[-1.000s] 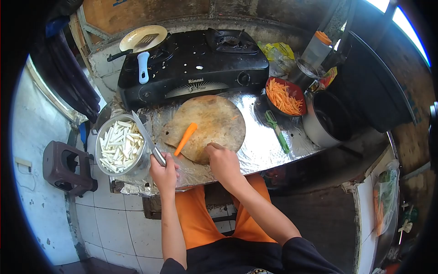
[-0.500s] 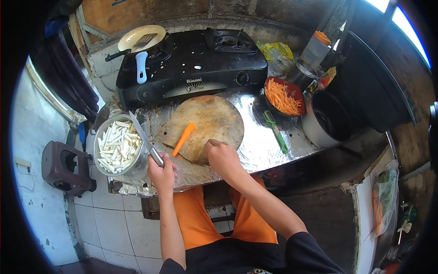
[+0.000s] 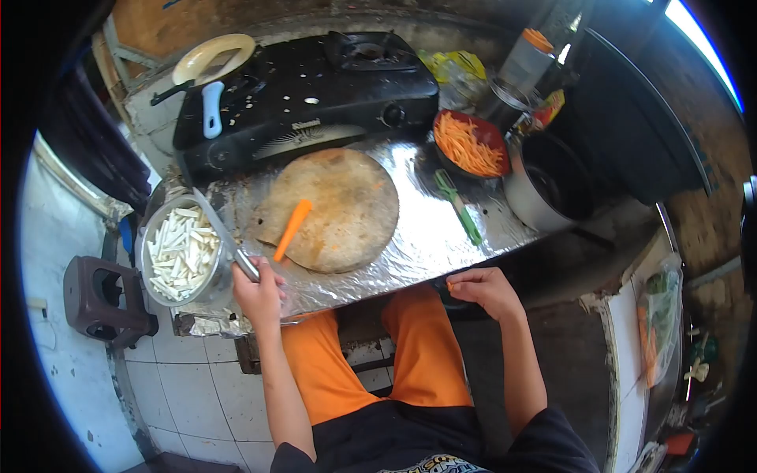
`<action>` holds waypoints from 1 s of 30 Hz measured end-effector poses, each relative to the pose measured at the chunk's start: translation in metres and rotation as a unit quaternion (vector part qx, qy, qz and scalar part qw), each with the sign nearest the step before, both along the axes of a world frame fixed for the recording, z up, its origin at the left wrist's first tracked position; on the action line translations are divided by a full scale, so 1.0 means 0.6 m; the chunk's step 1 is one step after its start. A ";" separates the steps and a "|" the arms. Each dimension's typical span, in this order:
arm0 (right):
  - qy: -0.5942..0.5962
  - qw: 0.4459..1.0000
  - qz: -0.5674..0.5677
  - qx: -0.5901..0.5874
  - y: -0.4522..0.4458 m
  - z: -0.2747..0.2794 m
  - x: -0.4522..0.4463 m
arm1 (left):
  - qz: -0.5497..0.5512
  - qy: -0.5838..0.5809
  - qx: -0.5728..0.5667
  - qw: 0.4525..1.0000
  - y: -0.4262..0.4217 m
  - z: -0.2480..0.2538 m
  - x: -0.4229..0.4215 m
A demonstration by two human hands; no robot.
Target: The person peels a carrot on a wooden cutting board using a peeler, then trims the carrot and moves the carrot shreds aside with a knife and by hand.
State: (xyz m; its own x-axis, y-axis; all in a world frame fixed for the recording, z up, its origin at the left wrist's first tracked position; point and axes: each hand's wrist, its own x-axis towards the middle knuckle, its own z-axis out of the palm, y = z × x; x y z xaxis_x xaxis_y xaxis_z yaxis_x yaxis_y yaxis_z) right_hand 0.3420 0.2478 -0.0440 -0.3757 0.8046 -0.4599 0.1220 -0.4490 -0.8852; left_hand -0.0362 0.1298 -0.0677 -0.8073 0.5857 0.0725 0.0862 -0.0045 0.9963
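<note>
My left hand [image 3: 259,293] is wrapped round the handle of a kitchen knife [image 3: 227,238], its blade angled up and left beside a bowl of white vegetable sticks [image 3: 185,256]. Past the counter's front edge, my right hand [image 3: 490,292] is closed in a pinch. A tiny orange bit, apparently carrot [image 3: 451,286], shows at its fingertips. On the round wooden chopping board [image 3: 339,206] lies a peeled carrot piece [image 3: 294,227] near the left edge. A green-handled peeler [image 3: 459,208] rests on the foil to the right of the board.
Behind the board stands a black gas stove [image 3: 315,106] with a frying pan [image 3: 188,67] on it. At right are a red bowl with carrot shreds [image 3: 469,146], a deep pot [image 3: 528,201] and a clear container with an orange lid [image 3: 524,63]. A brown stool [image 3: 87,296] stands left.
My right hand has left the board and moved right, past the counter's front edge, pinching a small orange bit. The left hand still holds the knife. The view has shifted slightly.
</note>
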 end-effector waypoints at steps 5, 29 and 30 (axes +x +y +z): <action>-0.322 0.909 -0.029 0.263 0.033 -0.070 0.084 | 0.008 0.015 0.005 1.000 0.005 0.002 0.001; -0.340 0.638 0.258 0.641 0.185 0.024 -0.260 | 0.004 0.016 -0.003 1.000 0.006 0.006 0.001; -0.331 0.651 0.257 0.633 0.181 0.025 -0.255 | 0.004 0.016 -0.005 1.000 0.004 0.007 0.001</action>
